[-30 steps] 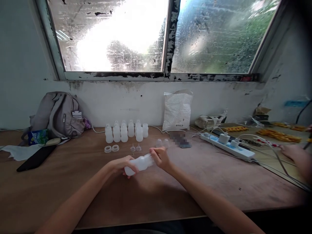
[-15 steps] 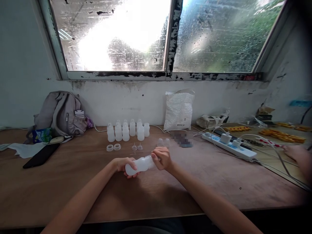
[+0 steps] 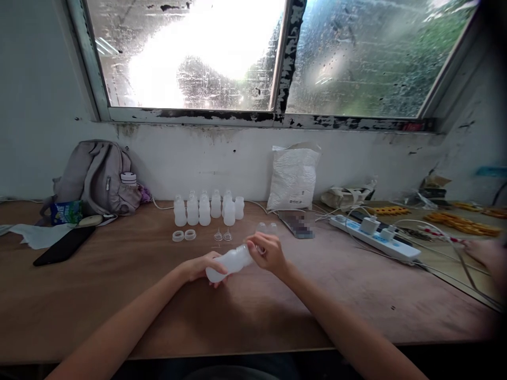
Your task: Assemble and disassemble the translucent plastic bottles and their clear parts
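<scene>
As the bottle (image 3: 233, 261) tilts steeper behind the near edge of the table (image 3: 198, 332), my left hand (image 3: 202, 265) clasps its base, my right hand (image 3: 270, 252) its neck, seemingly mid-work.

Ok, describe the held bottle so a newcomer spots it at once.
Below the window is a brown table. Near its middle, a white bottle tilts in the left hand, the right hand at its top end. It alone is held; the other bottles stand upright farther back.

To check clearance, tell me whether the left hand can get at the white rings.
Probably yes: nothing visible stands between the left hand and the white rings, though it is holding a bottle.
</scene>
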`<state>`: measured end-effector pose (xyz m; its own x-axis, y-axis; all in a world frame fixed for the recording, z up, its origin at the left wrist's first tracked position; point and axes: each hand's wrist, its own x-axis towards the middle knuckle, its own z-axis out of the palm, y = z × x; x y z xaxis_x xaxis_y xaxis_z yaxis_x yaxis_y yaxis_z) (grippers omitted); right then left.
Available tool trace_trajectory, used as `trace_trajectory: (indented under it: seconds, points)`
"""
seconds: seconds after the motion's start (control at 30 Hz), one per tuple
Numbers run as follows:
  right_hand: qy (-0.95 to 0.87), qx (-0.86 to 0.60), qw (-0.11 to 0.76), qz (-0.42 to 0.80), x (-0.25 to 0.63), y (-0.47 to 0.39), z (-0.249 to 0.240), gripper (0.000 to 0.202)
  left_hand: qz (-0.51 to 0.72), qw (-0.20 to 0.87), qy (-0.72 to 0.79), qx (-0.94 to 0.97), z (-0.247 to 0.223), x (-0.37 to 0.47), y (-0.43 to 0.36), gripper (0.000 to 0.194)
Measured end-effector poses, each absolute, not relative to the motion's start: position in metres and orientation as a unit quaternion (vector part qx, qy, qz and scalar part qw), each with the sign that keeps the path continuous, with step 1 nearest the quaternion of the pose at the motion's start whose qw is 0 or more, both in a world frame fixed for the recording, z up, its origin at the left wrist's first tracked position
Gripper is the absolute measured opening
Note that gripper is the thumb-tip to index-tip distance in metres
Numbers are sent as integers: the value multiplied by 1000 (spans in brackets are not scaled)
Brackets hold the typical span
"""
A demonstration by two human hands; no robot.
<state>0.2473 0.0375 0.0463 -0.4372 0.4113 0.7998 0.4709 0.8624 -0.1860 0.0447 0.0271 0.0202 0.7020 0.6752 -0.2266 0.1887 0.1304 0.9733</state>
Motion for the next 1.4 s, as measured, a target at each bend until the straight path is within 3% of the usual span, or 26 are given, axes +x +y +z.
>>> trace_trajectory:
  seconds: [0.1, 0.23, 0.37, 0.47, 0.67, 0.77, 0.87, 0.93, 1.1, 1.4]
  points:
    - [-814, -396, 426, 14, 246, 45, 49, 26, 334, 465, 445, 688, 12, 61, 15, 32]
    - [-788, -495, 360, 65, 244, 54, 47, 42, 361, 160, 525, 754, 10, 65, 11, 35]
    - [-796, -466, 362, 134, 246, 59, 44, 43, 327, 45, 516, 790, 17, 51, 20, 38]
    - [-785, -446, 376, 205, 247, 59, 44, 40, 334, 64, 499, 797, 22, 44, 26, 38]
    - [-814, -356, 388, 244, 252, 61, 47, 39, 351, 223, 507, 755, 19, 38, 37, 36]
    - [-781, -341, 455, 259, 259, 74, 46, 46, 371, 293, 514, 716, 13, 32, 47, 42]
    - [-727, -399, 523, 198, 269, 96, 49, 48, 407, 372, 513, 658, 8, 27, 55, 46]
    - [-732, -461, 486, 127, 274, 112, 50, 41, 430, 407, 516, 619, 5, 27, 58, 47]
    - [-823, -522, 223, -29, 269, 141, 42, 39, 447, 423, 523, 590, 2, 28, 59, 45]
    - [-837, -521, 150, -82, 261, 149, 21, 37, 439, 404, 534, 599, 3, 30, 58, 50]
